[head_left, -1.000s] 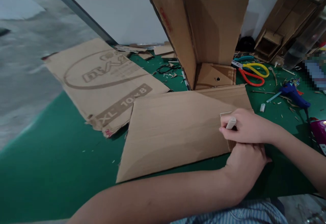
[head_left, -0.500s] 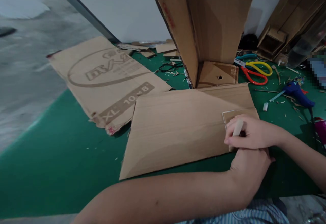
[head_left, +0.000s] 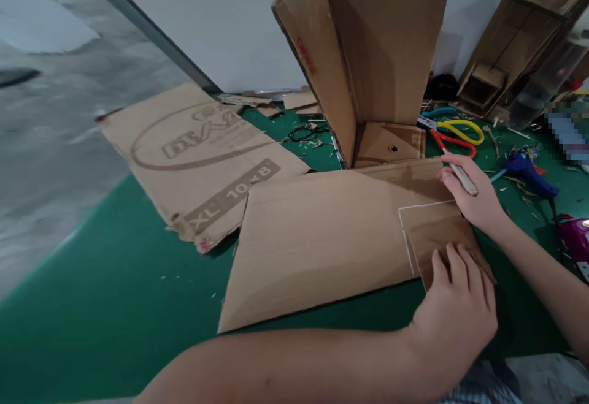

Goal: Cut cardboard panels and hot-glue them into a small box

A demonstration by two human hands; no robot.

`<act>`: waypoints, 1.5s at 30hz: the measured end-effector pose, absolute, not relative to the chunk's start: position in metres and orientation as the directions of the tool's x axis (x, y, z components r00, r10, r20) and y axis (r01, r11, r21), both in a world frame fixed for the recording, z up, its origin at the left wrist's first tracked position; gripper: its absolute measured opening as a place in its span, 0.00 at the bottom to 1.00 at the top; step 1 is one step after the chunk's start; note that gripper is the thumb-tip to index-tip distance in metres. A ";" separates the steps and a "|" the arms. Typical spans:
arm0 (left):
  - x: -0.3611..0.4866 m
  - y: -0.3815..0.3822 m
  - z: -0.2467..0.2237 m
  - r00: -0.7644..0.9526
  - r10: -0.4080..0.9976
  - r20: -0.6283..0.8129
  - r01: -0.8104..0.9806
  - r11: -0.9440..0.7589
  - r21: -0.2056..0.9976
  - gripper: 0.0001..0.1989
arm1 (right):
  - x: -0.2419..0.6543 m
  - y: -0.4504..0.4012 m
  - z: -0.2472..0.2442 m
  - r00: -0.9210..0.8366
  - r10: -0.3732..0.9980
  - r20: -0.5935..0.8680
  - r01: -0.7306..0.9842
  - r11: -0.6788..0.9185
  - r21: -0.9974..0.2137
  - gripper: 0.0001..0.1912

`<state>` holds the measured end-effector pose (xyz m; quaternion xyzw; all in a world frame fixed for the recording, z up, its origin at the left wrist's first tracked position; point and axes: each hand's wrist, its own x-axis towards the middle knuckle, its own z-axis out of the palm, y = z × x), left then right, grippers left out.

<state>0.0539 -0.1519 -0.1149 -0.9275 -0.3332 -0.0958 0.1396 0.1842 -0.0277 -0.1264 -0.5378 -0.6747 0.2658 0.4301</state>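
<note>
Printed cardboard sheet: "XL 10×8" sheet (head_left: 207,152) lies flat at left, its lower right corner meeting the plain panel.
Plain cardboard panel: panel (head_left: 317,238) lies flat on the green tabletop (head_left: 115,306), evidently to give a level marking surface.
Cardboard upright: folded structure (head_left: 381,48) stands behind the panel, likely parked out of the way.
White line: angled mark (head_left: 406,241) shows near the panel's right end.
Small cardboard piece: piece (head_left: 444,226) lies on that end, just inside the line, overhanging the near edge; apparently a template.
Left hand: hand (head_left: 460,306) rests on the piece, fingers slightly spread and gripping nothing, seemingly to steady it.
Right hand: hand (head_left: 478,195) pinches a white pen (head_left: 464,180), fingers closed, above the panel's right edge.
Glue gun: blue tool (head_left: 529,174) lies right, apart from the panel.
</note>
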 end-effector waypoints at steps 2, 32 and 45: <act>0.052 -0.156 -0.111 0.805 0.527 0.273 0.581 -0.793 -0.183 0.18 | 0.187 -0.026 -0.129 -0.029 0.952 0.305 0.465 0.283 -0.839 0.14; -0.005 0.009 -0.102 0.694 0.708 0.134 0.686 -0.706 0.177 0.43 | 0.186 -0.023 -0.113 0.128 0.976 -0.174 -0.049 -0.169 -0.984 0.20; -0.001 0.009 -0.114 0.768 0.636 0.075 0.601 -0.755 0.262 0.49 | 0.192 -0.024 -0.113 0.131 0.980 -0.147 0.198 -0.171 -0.965 0.22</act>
